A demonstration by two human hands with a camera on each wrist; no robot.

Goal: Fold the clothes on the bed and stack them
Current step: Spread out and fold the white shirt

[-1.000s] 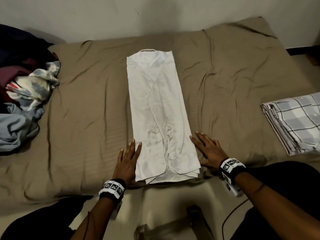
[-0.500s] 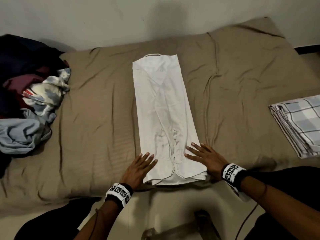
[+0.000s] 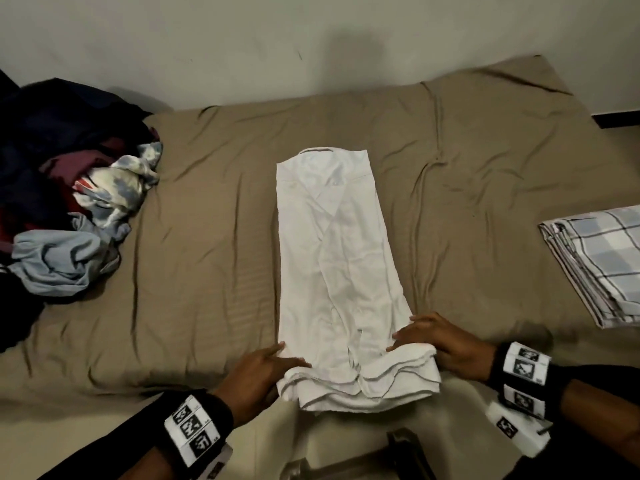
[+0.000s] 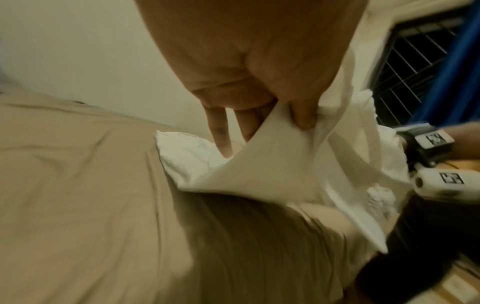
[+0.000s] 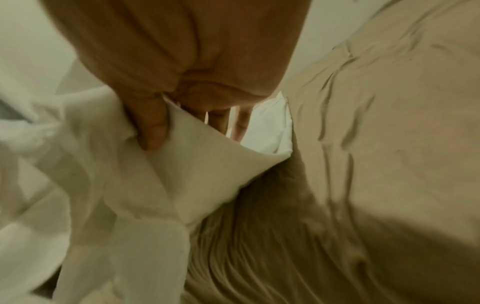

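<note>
A white shirt (image 3: 339,265), folded into a long narrow strip, lies lengthwise in the middle of the tan bed (image 3: 207,237), collar at the far end. My left hand (image 3: 263,367) pinches its near left corner, thumb over the cloth (image 4: 272,164) and fingers under it. At the near right corner my right hand (image 3: 433,341) pinches the hem the same way, thumb on top of the fabric (image 5: 197,174). The near hem is lifted off the sheet and bunched a little between the hands.
A pile of unfolded clothes (image 3: 69,209), dark, blue and patterned, sits at the bed's left end. A folded checked garment (image 3: 599,261) lies at the right edge. A pale wall runs behind the bed. My dark-clothed legs are at the near edge.
Both hands lay flat beside the hem, then closed in on its near corners and took hold of them. The hem has risen off the sheet.
</note>
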